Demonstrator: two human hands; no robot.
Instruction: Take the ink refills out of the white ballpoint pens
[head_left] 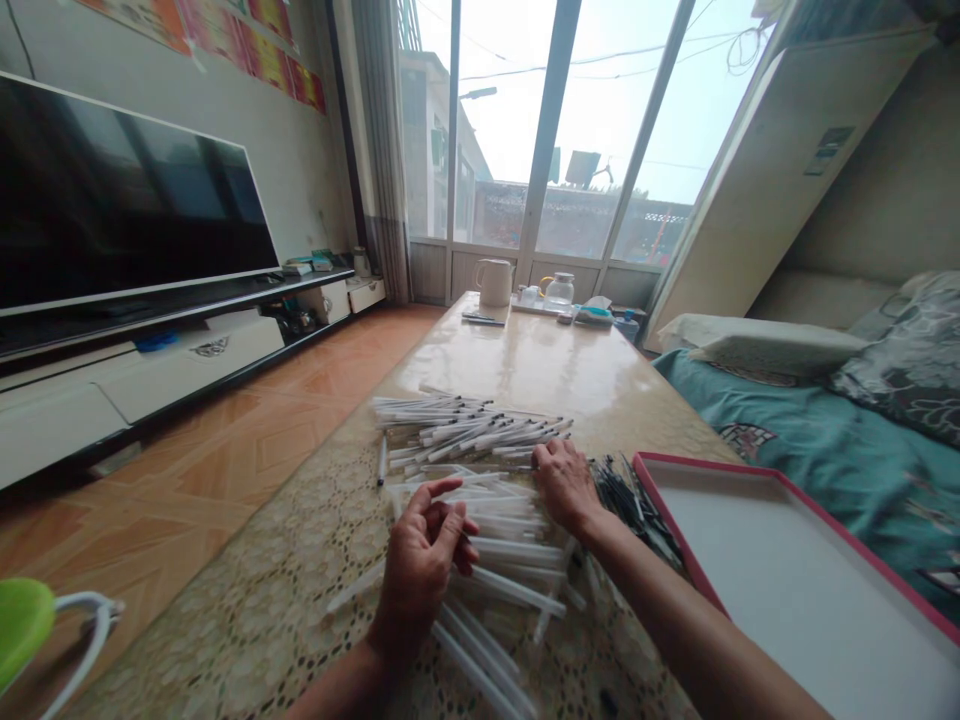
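Note:
My left hand [429, 548] hovers over the near pile of clear white plastic pen barrels [517, 550], its fingers curled in toward the thumb. Whatever lies between those fingers, if anything, is too small to make out. Palm down, my right hand [566, 482] reaches to the right end of the far pile of white pens with dark tips [465, 425]. Its fingertips are bent together there and hide what they grip. Beside the right wrist lies a heap of thin black pen parts [626, 495]. A single pen [382, 460] lies apart at the left.
A shallow box lid with a pink rim [712, 462] sits at the table's right. On the far end of the patterned table [247, 600] stand a beige kettle [495, 283], a glass jug [560, 290] and a tissue pack [595, 312]. A green stool [24, 625] is at lower left.

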